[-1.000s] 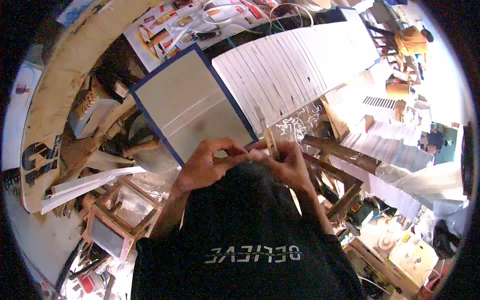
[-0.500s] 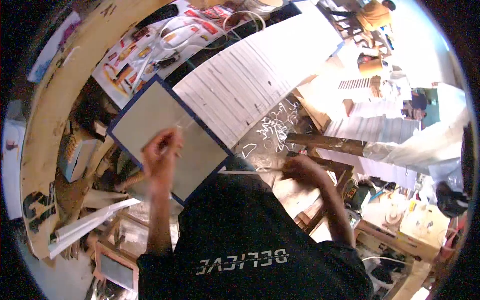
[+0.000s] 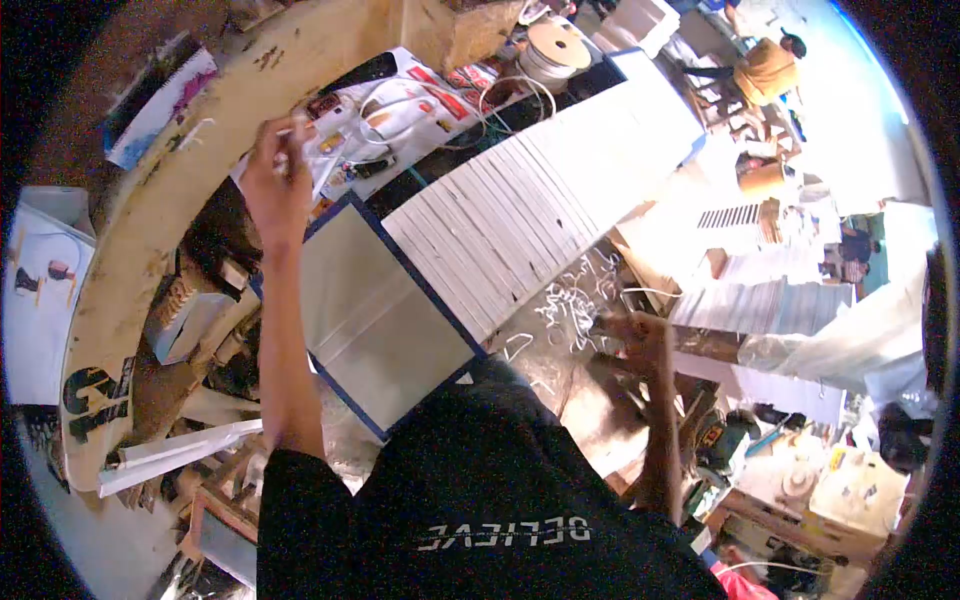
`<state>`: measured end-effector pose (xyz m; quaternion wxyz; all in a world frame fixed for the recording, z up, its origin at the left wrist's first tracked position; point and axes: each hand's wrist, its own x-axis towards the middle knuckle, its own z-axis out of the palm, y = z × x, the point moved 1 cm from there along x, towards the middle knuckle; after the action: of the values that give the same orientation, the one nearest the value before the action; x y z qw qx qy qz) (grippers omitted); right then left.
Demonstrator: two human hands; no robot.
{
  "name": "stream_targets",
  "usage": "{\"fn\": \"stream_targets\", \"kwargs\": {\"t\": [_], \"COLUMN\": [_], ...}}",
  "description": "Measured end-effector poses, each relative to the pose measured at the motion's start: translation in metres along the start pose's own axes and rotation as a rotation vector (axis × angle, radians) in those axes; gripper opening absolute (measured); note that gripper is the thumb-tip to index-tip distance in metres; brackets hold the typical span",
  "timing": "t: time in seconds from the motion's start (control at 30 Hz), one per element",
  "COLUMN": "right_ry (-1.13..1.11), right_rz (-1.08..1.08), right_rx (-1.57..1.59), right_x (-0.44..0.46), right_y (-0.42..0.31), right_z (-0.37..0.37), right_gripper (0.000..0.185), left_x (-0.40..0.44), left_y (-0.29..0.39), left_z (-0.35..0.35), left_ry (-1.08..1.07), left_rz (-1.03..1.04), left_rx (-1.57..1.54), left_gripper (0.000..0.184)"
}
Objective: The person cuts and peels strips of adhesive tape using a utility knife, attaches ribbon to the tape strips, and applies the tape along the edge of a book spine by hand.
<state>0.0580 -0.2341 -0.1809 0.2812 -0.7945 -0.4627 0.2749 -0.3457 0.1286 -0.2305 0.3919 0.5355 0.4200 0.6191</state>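
In front of me lies a flat grey-beige board with a dark blue border point(image 3: 400, 320), like the inside of a book cover. A pale narrow line crosses it. Beside it runs a long row of white page blocks point(image 3: 490, 230) set tightly together. My left hand point(image 3: 278, 180) is raised past the board's far left corner, near a printed sheet point(image 3: 400, 125), its fingers curled together; what they hold, if anything, is hidden. To the right, my right hand point(image 3: 635, 340) has its fingers apart over white scraps point(image 3: 570, 310). A thin white strip point(image 3: 652, 291) shows just above it, apparently loose.
A spool of white cord point(image 3: 558, 48) stands at the back, with cord loops point(image 3: 520, 110) near it. The curved wooden bench edge point(image 3: 110, 300) borders the left. Paper stacks point(image 3: 770, 310) and a wooden beam point(image 3: 710, 343) lie right. A person in yellow-orange point(image 3: 765, 72) sits far off.
My left hand has moved from over the board up and left towards the printed sheet. My right hand has moved right, and the white strip it held now appears released. The view has shifted slightly.
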Motion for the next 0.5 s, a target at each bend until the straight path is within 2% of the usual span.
{"fn": "stream_targets", "kwargs": {"t": [0.07, 0.1, 0.13, 0.17, 0.2, 0.23, 0.27, 0.3, 0.33, 0.37, 0.4, 0.43, 0.47, 0.5], "right_ry": [-0.154, -0.192, -0.228, -0.262, -0.258, -0.248, -0.233, -0.222, -0.233, -0.231, -0.176, -0.122, -0.105, -0.117], "right_rz": [0.162, -0.005, 0.103, 0.214, 0.101, 0.085, 0.040, 0.007, -0.119, -0.126, -0.146, -0.169, -0.373, -0.380], "right_rx": [0.084, 0.334, 0.305, 0.272, 0.285, 0.287, 0.211, 0.134, 0.111, 0.107, -0.040, -0.183, -0.194, -0.193], "right_x": [0.009, 0.017, 0.021, 0.022, 0.028, 0.040, 0.052, 0.062, 0.079, 0.091, 0.100, 0.113, 0.138, 0.151], "right_y": [-0.028, -0.013, -0.036, -0.064, -0.079, -0.082, -0.080, -0.074, -0.061, -0.074, -0.096, -0.109, -0.094, -0.090], "right_z": [0.022, 0.041, 0.043, 0.042, 0.041, 0.040, 0.041, 0.042, 0.044, 0.040, 0.035, 0.032, 0.042, 0.043], "right_gripper": [0.013, 0.025, 0.026, 0.027, 0.028, 0.028, 0.027, 0.026, 0.030, 0.030, 0.030, 0.030, 0.028, 0.028], "left_x": [0.024, 0.018, -0.003, -0.017, -0.030, -0.038, -0.050, -0.064, -0.074, -0.085, -0.096, -0.107, -0.114, -0.117], "left_y": [-0.011, -0.037, -0.046, -0.075, -0.081, -0.049, -0.038, 0.017, 0.093, 0.135, 0.177, 0.200, 0.213, 0.222], "left_z": [0.007, 0.009, 0.017, 0.026, 0.027, 0.034, 0.038, 0.049, 0.061, 0.066, 0.070, 0.074, 0.080, 0.088], "left_ry": [-0.394, -0.430, -0.452, -0.461, -0.441, -0.540, -0.438, -0.456, -0.470, -0.480, -0.488, -0.496, -0.512, -0.520], "left_rz": [0.312, 0.388, 0.316, 0.086, 0.196, 0.079, 0.178, 0.157, 0.134, 0.087, 0.039, 0.010, 0.008, 0.027], "left_rx": [0.603, 1.007, 1.207, 1.118, 1.051, 0.697, 0.903, 0.743, 0.583, 0.503, 0.424, 0.370, 0.323, 0.296], "left_gripper": [0.035, 0.046, 0.057, 0.067, 0.072, 0.073, 0.061, 0.052, 0.044, 0.038, 0.032, 0.032, 0.032, 0.032]}}
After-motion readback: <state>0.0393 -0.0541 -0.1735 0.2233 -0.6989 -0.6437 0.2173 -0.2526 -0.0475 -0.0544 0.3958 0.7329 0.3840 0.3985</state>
